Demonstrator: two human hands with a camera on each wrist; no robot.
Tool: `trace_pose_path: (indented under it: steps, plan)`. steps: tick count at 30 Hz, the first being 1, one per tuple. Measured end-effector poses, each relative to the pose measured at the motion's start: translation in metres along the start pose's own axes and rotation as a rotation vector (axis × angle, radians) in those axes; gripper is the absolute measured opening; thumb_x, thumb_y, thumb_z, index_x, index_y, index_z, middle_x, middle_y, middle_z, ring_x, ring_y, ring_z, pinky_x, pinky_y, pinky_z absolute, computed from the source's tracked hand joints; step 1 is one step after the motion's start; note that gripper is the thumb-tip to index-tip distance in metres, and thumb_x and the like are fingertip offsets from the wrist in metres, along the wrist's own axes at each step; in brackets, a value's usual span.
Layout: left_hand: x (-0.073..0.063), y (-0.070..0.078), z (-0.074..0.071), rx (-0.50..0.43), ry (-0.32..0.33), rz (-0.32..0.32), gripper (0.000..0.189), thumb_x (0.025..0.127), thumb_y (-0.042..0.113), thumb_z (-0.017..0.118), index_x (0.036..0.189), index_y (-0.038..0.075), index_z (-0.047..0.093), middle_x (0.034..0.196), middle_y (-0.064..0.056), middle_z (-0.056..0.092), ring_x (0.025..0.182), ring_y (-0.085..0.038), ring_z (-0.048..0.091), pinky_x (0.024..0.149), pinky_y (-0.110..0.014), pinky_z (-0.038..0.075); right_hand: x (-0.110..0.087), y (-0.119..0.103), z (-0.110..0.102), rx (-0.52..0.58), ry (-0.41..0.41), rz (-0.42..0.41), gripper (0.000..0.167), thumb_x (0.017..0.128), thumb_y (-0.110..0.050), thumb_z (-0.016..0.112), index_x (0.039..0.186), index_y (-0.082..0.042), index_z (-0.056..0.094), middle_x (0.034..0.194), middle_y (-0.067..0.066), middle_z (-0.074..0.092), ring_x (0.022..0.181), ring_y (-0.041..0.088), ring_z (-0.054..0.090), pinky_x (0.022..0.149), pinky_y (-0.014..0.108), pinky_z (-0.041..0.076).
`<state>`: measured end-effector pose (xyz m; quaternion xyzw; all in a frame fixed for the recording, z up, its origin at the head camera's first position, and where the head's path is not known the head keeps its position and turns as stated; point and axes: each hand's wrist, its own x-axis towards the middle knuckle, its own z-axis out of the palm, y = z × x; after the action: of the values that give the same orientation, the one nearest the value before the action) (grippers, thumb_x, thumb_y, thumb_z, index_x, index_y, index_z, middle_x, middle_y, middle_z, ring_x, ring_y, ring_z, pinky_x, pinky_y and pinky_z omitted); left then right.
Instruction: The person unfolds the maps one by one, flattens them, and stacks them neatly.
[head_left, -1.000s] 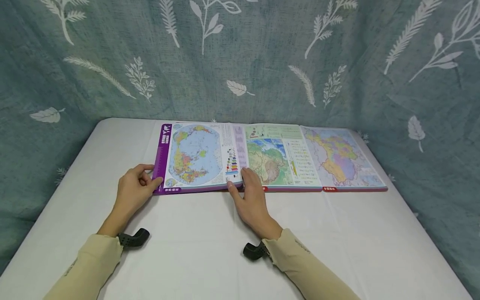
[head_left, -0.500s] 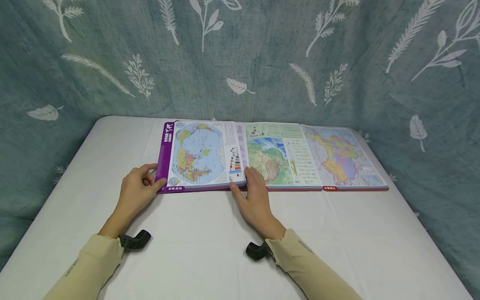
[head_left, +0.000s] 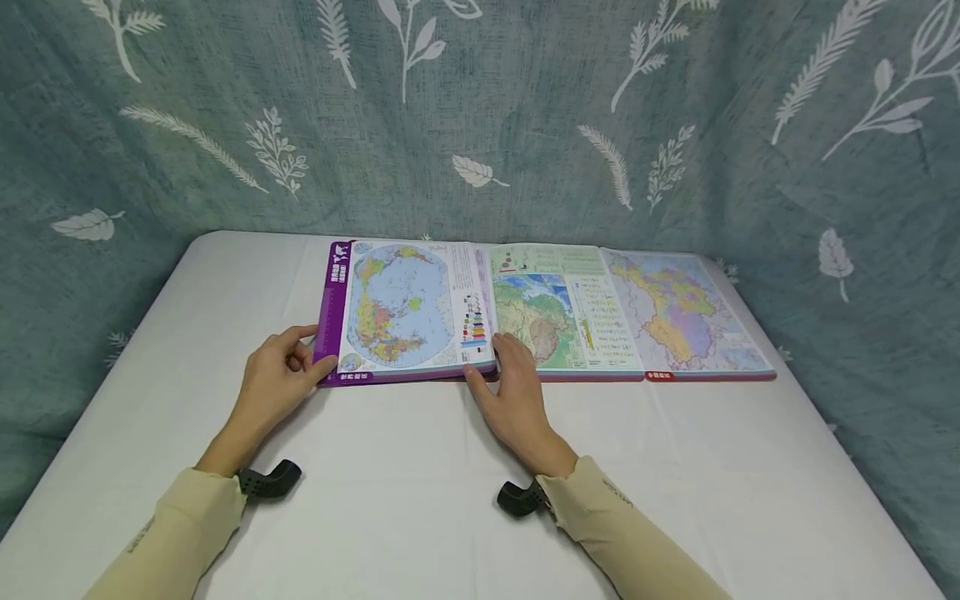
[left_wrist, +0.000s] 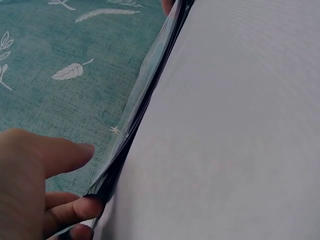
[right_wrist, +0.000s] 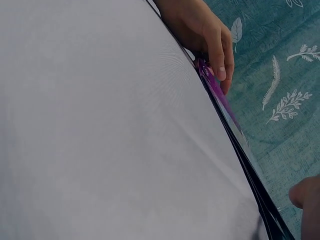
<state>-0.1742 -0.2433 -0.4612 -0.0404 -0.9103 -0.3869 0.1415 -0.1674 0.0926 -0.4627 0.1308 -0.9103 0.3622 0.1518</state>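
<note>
A world map with a purple left border (head_left: 397, 304) lies flat at the left of a row of map panels in the head view. My left hand (head_left: 277, 383) pinches its lower left corner, thumb above and fingers at the underside. In the left wrist view, those fingertips (left_wrist: 87, 207) touch the dark layered edge. My right hand (head_left: 517, 400) rests at the map's lower right corner, thumb against the front edge and fingers along the right side. A green relief map panel (head_left: 532, 321) and a multicoloured map panel (head_left: 667, 312) continue the row to the right.
The panels lie near the far edge of a table with a white cloth (head_left: 390, 500). Behind it hangs a teal curtain with white leaf prints (head_left: 540, 108). A black wrist camera (head_left: 270, 481) sits at the left sleeve, another (head_left: 521, 498) at the right.
The purple-bordered map has slid slightly right over the panel beside it. Both hands moved right with it. The two panels on the right stayed in place.
</note>
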Motion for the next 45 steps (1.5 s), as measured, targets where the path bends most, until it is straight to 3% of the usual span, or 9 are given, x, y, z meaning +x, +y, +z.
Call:
trace_pose_path:
  steps: [15,28,45]
  plan:
    - [0.000,0.004,0.006,0.020,-0.013,0.049,0.061,0.088,0.013,0.085,0.141,-0.005,0.060,0.080,-0.008,0.057,0.078,-0.021,0.045,0.070,-0.031,0.032,-0.002,0.009,-0.007,-0.031,-0.015,-0.025,0.069,0.097,-0.033,0.074,0.146,0.011,0.053,0.153,0.027,0.052,0.151,0.042,0.040,0.124,0.055,0.030]
    - [0.004,0.007,0.013,-0.009,-0.026,0.088,0.062,0.089,0.009,0.084,0.143,-0.005,0.057,0.079,-0.007,0.057,0.070,-0.019,0.045,0.065,-0.030,0.032,-0.003,0.011,-0.013,-0.067,-0.024,-0.031,0.070,0.092,-0.025,0.079,0.146,0.012,0.052,0.154,0.027,0.050,0.151,0.044,0.039,0.123,0.057,0.031]
    - [0.000,0.007,0.009,0.005,-0.024,0.063,0.058,0.091,0.008,0.082,0.143,-0.003,0.058,0.080,-0.008,0.058,0.070,-0.020,0.045,0.069,-0.032,0.031,-0.008,0.008,-0.011,-0.062,-0.045,-0.034,0.064,0.098,-0.025,0.074,0.147,0.010,0.052,0.157,0.024,0.048,0.152,0.039,0.039,0.123,0.055,0.033]
